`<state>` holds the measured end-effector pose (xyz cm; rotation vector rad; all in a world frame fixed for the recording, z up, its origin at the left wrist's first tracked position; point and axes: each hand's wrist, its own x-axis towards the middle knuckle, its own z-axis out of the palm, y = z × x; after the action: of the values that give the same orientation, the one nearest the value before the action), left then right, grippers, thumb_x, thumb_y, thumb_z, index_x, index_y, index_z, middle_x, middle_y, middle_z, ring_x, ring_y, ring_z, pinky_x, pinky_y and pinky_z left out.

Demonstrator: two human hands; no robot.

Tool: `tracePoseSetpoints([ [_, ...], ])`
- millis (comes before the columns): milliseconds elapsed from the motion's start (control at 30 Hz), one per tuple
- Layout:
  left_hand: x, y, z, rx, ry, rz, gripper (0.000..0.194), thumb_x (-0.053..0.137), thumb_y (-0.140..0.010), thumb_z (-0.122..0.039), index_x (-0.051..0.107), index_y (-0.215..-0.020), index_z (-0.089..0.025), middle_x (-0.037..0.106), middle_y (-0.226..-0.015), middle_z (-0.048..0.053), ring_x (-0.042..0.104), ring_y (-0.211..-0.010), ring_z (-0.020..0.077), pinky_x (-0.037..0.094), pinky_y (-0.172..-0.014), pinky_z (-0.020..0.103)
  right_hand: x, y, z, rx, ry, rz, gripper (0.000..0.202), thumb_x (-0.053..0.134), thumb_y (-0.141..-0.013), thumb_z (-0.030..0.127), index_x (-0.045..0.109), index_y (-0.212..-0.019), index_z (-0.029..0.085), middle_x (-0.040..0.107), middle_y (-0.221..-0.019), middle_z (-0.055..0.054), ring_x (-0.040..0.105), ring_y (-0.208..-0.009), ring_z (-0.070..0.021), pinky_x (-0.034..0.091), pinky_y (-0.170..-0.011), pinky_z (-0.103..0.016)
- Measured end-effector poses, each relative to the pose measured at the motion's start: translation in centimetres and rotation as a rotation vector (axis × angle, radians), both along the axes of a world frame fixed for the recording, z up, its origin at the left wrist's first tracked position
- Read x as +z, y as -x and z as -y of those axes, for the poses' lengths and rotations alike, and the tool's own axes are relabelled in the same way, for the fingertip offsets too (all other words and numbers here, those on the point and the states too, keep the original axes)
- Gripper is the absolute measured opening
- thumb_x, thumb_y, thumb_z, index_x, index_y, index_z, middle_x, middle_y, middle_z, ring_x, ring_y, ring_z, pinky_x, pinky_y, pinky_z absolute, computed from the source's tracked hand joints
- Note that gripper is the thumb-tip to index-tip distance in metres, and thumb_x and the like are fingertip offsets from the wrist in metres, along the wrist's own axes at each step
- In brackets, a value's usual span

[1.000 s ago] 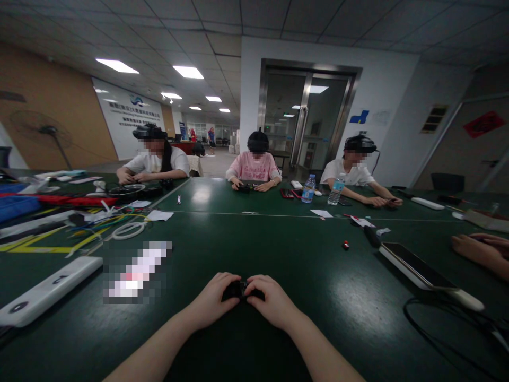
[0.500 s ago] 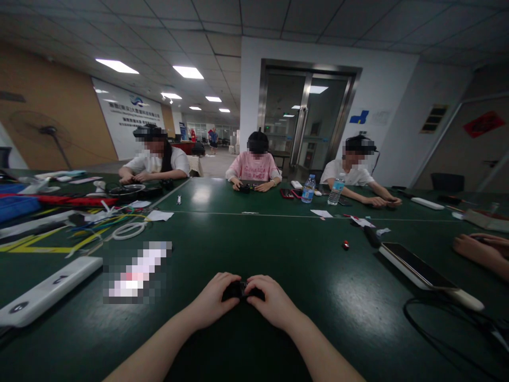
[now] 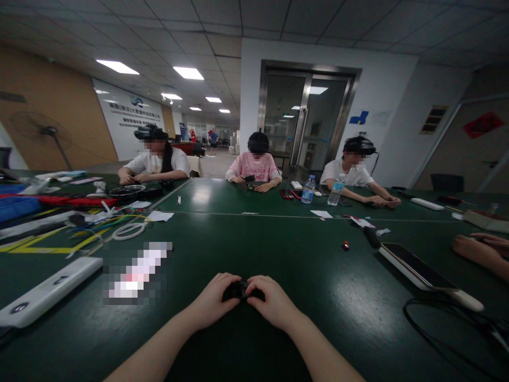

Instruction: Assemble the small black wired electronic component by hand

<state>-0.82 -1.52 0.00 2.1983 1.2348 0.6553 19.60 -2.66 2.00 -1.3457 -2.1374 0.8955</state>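
A small black object (image 3: 243, 289) lies between my two hands, low in the middle of the head view, at the green table (image 3: 207, 241). My left hand (image 3: 217, 298) curls round its left end, thumb below and fingers above. Round the right end is my right hand (image 3: 269, 298), bent the same way. Most of the object is hidden by my fingers, so its exact shape cannot be made out.
A blurred-out phone (image 3: 137, 276) and a white bar (image 3: 51, 289) lie left; a black-screened device (image 3: 417, 265) and cable (image 3: 407, 318) right. A red item (image 3: 345, 245) and bottles (image 3: 308, 190) stand farther off. Several people sit around the table.
My hands and the black object look unmoved. The person across in pink has raised a dark piece in one hand, apart from the other hand.
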Motion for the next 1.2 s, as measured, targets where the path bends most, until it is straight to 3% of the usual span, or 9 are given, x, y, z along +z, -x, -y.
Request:
tracePoseSetpoints([
  [400,-0.1,0.0,-0.1,-0.006,-0.003,0.009,0.04,0.061,-0.073,-0.022,0.054,-0.113,-0.022,0.058,-0.111,0.006,0.051,-0.105,0.0228,0.04,-0.092,0.036,0.6,0.4,0.3,-0.038,0.004,0.022,0.031,0.063,-0.072,0.033,0.056,-0.102,0.029,0.056,-0.108,0.001,0.049,-0.106,-0.0211,0.039,-0.089,-0.036],
  [667,-0.1,-0.1,-0.2,-0.005,-0.02,-0.012,0.04,0.062,-0.072,-0.022,0.053,-0.112,-0.023,0.059,-0.109,0.005,0.05,-0.104,0.0226,0.04,-0.093,0.038,0.1,0.8,0.0,-0.032,-0.071,0.049,0.028,0.063,-0.072,0.03,0.057,-0.1,0.027,0.058,-0.106,0.001,0.05,-0.103,-0.0199,0.037,-0.091,-0.035],
  [967,1.1,-0.3,0.4,0.016,0.043,0.01,0.044,0.063,-0.072,-0.021,0.052,-0.115,-0.023,0.058,-0.113,0.005,0.05,-0.107,0.023,0.04,-0.094,0.038,-0.2,0.5,-0.2,-0.012,-0.038,0.043,0.026,0.062,-0.073,0.029,0.058,-0.099,0.029,0.056,-0.112,0.002,0.049,-0.108,-0.0207,0.037,-0.091,-0.036],
  [1200,1.0,-0.3,0.3,-0.014,0.033,0.014,0.042,0.063,-0.073,-0.022,0.053,-0.113,-0.024,0.059,-0.112,0.004,0.05,-0.106,0.0228,0.04,-0.093,0.037,-0.5,0.5,-0.3,-0.025,-0.018,0.015,0.021,0.062,-0.074,0.029,0.062,-0.095,0.029,0.055,-0.114,0.002,0.048,-0.111,-0.0206,0.036,-0.094,-0.039],
])
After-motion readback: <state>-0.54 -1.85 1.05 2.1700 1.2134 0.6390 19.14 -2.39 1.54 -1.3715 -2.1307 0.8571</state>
